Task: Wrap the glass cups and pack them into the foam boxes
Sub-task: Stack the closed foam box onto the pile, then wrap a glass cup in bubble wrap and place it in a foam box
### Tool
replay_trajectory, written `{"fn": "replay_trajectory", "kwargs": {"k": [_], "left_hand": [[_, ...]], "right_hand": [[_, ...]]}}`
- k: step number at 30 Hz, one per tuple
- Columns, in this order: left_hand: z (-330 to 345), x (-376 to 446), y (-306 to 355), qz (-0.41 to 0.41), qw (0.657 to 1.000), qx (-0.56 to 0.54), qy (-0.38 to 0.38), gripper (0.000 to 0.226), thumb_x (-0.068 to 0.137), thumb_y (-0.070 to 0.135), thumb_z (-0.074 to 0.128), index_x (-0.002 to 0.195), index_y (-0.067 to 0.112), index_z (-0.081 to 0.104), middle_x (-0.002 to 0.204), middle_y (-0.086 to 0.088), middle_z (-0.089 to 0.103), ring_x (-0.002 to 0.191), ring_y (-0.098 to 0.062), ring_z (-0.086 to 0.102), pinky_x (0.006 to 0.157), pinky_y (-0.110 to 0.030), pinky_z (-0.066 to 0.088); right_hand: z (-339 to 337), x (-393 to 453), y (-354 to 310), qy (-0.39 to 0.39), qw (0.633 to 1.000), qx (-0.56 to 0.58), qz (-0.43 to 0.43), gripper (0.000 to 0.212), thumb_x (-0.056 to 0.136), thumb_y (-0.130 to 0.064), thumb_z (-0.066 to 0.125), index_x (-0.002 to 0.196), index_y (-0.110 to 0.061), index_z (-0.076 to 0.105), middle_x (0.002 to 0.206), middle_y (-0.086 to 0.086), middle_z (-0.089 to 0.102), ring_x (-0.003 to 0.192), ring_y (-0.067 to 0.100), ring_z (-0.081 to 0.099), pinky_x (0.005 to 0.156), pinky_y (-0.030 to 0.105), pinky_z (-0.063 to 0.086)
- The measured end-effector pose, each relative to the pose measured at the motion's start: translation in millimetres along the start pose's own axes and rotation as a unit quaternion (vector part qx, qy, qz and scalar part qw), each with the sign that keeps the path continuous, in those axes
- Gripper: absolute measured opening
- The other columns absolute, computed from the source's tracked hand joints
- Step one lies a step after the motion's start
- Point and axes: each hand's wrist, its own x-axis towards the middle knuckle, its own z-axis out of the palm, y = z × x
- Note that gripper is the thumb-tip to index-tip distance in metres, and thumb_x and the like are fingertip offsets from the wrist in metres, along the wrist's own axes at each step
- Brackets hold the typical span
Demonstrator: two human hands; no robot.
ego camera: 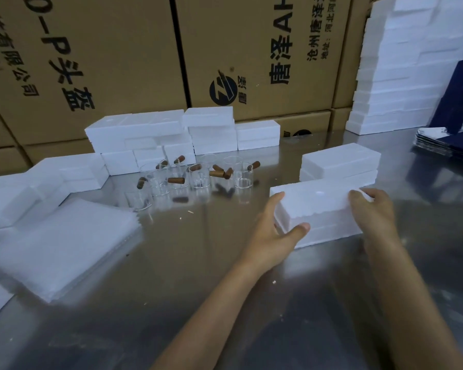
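On steel table, before stacked cartons, both hands grip foam box.

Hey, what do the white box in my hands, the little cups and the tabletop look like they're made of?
Box held by left hand and right hand: probably expanded foam, matte white with a crumbly edge. Cups: clear glass by their see-through walls, with brown handles, maybe wood. Tabletop: likely stainless steel, grey and reflective.
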Motion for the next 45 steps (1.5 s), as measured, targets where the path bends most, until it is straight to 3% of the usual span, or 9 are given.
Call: {"fn": "replay_trajectory", "kwargs": {"k": [9,20,26,28,30,33,37,43,45], "left_hand": [[78,57,19,0.010,0.998,-0.020,-0.051,0.066,0.098,0.038,0.062,0.153,0.044,0.025,0.160,0.002,0.029,0.143,-0.018,0.035,0.100,-0.023,0.033],[72,120,18,-0.018,0.998,-0.050,-0.029,0.059,0.101,0.040,0.056,0.153,0.047,0.027,0.163,0.004,0.027,0.148,-0.020,0.028,0.113,-0.037,0.033],[53,126,11,-0.048,0.990,-0.130,-0.014,0.063,0.098,0.039,0.061,0.153,0.043,0.031,0.157,0.003,0.037,0.140,-0.019,0.042,0.115,-0.046,0.039],[43,123,5,-0.055,0.988,-0.140,0.023,0.056,0.098,0.038,0.060,0.149,0.035,0.039,0.144,0.001,0.049,0.123,-0.012,0.054,0.108,-0.037,0.046],[33,116,1,-0.062,0.985,-0.148,0.066,0.041,0.100,0.033,0.057,0.140,0.028,0.050,0.120,0.003,0.059,0.093,-0.004,0.059,0.086,-0.022,0.054],[16,103,-4,-0.068,0.972,-0.197,0.113,0.018,0.101,0.025,0.053,0.117,0.020,0.061,0.099,-0.004,0.069,0.083,-0.017,0.063,0.076,-0.034,0.054],[-25,91,-8,-0.068,0.960,-0.194,0.193,0.014,0.100,0.015,0.050,0.103,0.015,0.063,0.085,-0.009,0.066,0.077,-0.023,0.060,0.069,-0.033,0.049],[-108,115,-2,-0.080,0.950,-0.127,0.273,0.026,0.099,0.006,0.044,0.116,0.013,0.063,0.090,-0.003,0.064,0.073,-0.017,0.060,0.067,-0.028,0.055],[-134,137,4,-0.075,0.952,-0.093,0.283,0.027,0.100,0.008,0.043,0.118,0.016,0.061,0.096,-0.002,0.064,0.076,-0.015,0.060,0.081,-0.035,0.058]], "right_hand": [[-29,67,5,0.118,0.989,-0.087,-0.006,0.039,0.094,-0.027,0.044,0.127,-0.008,0.053,0.131,0.022,0.056,0.118,0.042,0.053,0.104,0.050,0.043],[15,111,-7,0.104,0.985,-0.137,-0.027,0.040,0.103,-0.020,0.034,0.135,0.001,0.045,0.141,0.028,0.042,0.128,0.043,0.043,0.105,0.042,0.034],[16,96,-24,0.150,0.959,-0.211,-0.119,0.045,0.099,-0.016,0.043,0.143,-0.007,0.044,0.162,0.011,0.021,0.150,0.026,0.015,0.121,0.041,0.008],[28,75,-29,0.122,0.947,-0.218,-0.204,0.044,0.097,-0.013,0.046,0.140,-0.006,0.046,0.160,0.014,0.026,0.149,0.028,0.018,0.121,0.039,0.009],[49,46,-32,0.042,0.927,-0.213,-0.305,0.041,0.096,-0.011,0.049,0.136,-0.004,0.050,0.158,0.015,0.031,0.147,0.028,0.023,0.119,0.036,0.014],[91,-1,-34,-0.118,0.906,-0.169,-0.370,0.039,0.095,-0.009,0.049,0.134,-0.009,0.053,0.154,0.008,0.038,0.144,0.023,0.030,0.116,0.033,0.024],[132,-32,-41,-0.204,0.927,-0.121,-0.290,0.036,0.096,-0.015,0.048,0.132,-0.016,0.053,0.137,0.000,0.054,0.129,0.016,0.048,0.103,0.025,0.038],[170,-12,-69,-0.259,0.932,-0.136,-0.214,0.047,0.097,-0.020,0.051,0.143,-0.019,0.041,0.120,0.004,0.056,0.104,0.022,0.058,0.088,0.033,0.049],[189,7,-83,-0.279,0.940,-0.104,-0.167,0.053,0.097,-0.025,0.053,0.146,-0.022,0.035,0.113,-0.002,0.050,0.091,0.014,0.058,0.074,0.025,0.046]]}}
